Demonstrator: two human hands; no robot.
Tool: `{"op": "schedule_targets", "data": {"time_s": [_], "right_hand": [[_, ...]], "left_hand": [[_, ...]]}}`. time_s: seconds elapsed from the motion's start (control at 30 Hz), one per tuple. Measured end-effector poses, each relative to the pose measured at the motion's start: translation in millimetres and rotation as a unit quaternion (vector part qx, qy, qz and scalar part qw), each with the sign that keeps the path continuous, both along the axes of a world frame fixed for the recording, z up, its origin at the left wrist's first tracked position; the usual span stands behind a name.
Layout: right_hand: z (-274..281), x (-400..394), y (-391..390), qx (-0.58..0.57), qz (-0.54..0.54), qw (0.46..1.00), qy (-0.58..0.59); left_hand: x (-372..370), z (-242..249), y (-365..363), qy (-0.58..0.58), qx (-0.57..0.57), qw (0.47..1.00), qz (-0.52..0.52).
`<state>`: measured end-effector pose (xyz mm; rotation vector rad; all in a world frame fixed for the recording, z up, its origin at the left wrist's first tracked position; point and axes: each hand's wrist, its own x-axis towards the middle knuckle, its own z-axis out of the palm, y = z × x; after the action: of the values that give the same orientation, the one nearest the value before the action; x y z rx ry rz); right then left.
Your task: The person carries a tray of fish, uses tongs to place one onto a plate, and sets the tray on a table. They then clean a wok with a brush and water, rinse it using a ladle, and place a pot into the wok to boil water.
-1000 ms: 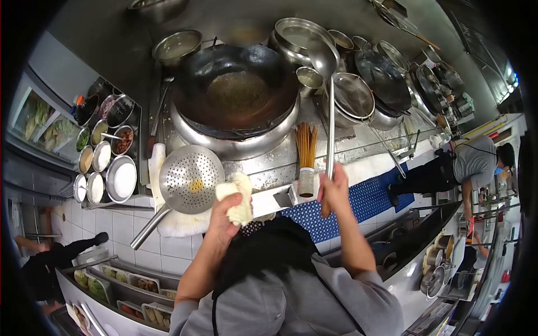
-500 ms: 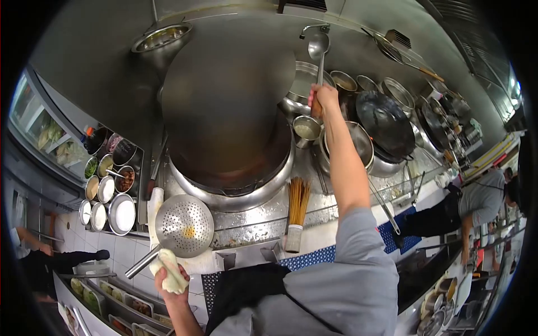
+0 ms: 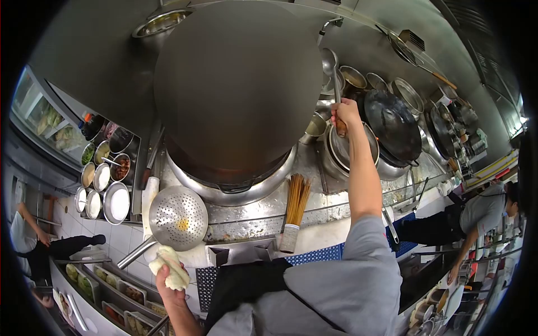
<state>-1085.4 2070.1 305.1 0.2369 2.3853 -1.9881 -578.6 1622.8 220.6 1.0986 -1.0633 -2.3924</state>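
Note:
My right hand (image 3: 346,113) is closed around the wooden grip of a ladle (image 3: 335,78), its metal bowl pointing away from me above the pots. My left hand (image 3: 171,283) holds a crumpled pale cloth (image 3: 170,267) beside the handle of a perforated strainer (image 3: 178,217). Small yellow bits lie in that strainer, which rests at the counter's front. In front of me a large dark wok (image 3: 196,171) sits on a round steel burner ring. A blurred grey round patch hides most of the wok and its contents.
Seasoning containers (image 3: 117,204) stand at left. A bamboo brush (image 3: 297,204) lies on the counter right of the strainer. A second wok (image 3: 392,123) and several pots are at right. One person (image 3: 476,210) stands at far right, another (image 3: 33,241) at far left.
My right hand and the ladle have drawn back a little toward me. The grey patch now covers more of the wok. My view has shifted slightly; my left hand still holds the cloth.

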Motion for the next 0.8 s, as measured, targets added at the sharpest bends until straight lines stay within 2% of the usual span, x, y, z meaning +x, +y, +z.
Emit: {"op": "schedule_targets", "data": {"time_s": [0.1,0.13,0.17,0.2,0.23,0.3,0.37,0.4,0.43,0.47,0.5,0.53,0.57,0.63,0.7,0.73,0.8], "right_hand": [[-27.2,-30.3,9.4,0.211,-0.03,0.977,0.004],[-44.6,-51.9,19.8,0.219,0.004,0.976,0.008],[9.2,-16.2,-3.8,0.23,0.053,0.967,-0.095],[-8.1,-30.3,6.0,-0.012,0.027,0.994,-0.101],[-22.4,-44.9,18.4,-0.252,-0.002,0.962,-0.109],[-20.8,-28.3,17.8,-0.521,-0.019,0.851,-0.067],[-19.9,-33.7,37.2,-0.583,0.051,0.784,-0.206],[-17.4,-18.8,38.1,-0.611,0.089,0.771,-0.157],[-8.8,2.1,34.0,-0.646,0.117,0.737,-0.162],[0.3,23.7,30.0,-0.677,0.145,0.701,-0.168],[12.3,44.5,22.7,-0.71,0.159,0.648,-0.226],[18.4,66.7,11.7,-0.713,0.163,0.647,-0.215],[23.9,87.5,6.7,-0.716,0.167,0.648,-0.197],[30.5,141.7,-14.9,-0.767,0.194,0.57,-0.222],[33.3,196.8,-36.4,-0.789,0.171,0.545,-0.227],[31.6,218.7,-41.9,-0.781,0.165,0.557,-0.227],[20.0,254.8,-48.2,-0.783,0.164,0.547,-0.247]], "left_hand": [[-9.2,4.4,5.5,0.008,-0.015,1.0,-0.012],[-13.0,8.1,8.2,0.012,-0.022,1.0,-0.015],[-16.6,9.7,12.0,0.016,-0.041,0.999,-0.015],[-17.3,10.6,11.4,0.01,-0.045,0.998,-0.037],[-19.1,10.5,13.2,0.008,-0.048,0.998,-0.029],[-18.4,-0.1,8.1,0.027,-0.096,0.994,-0.052],[-25.5,15.3,3.5,-0.001,-0.138,0.989,-0.061],[-30.0,21.2,-2.6,-0.004,-0.196,0.978,-0.075],[-30.5,15.9,-16.3,-0.022,-0.268,0.959,-0.095],[-26.9,6.5,-38.5,-0.071,-0.351,0.925,-0.126],[-30.6,17.1,-47.7,-0.117,-0.475,0.864,-0.12],[-31.7,31.7,-60.7,-0.218,-0.574,0.773,-0.159],[-33.0,37.7,-76.2,-0.266,-0.622,0.71,-0.199],[-24.6,23.5,-113.6,-0.26,-0.713,0.608,-0.235],[-10.6,2.1,-139.8,-0.322,-0.709,0.558,-0.288],[-4.5,-5.9,-149.0,-0.35,-0.705,0.532,-0.313],[7.9,-14.6,-158.2,-0.352,-0.711,0.496,-0.353]]}}
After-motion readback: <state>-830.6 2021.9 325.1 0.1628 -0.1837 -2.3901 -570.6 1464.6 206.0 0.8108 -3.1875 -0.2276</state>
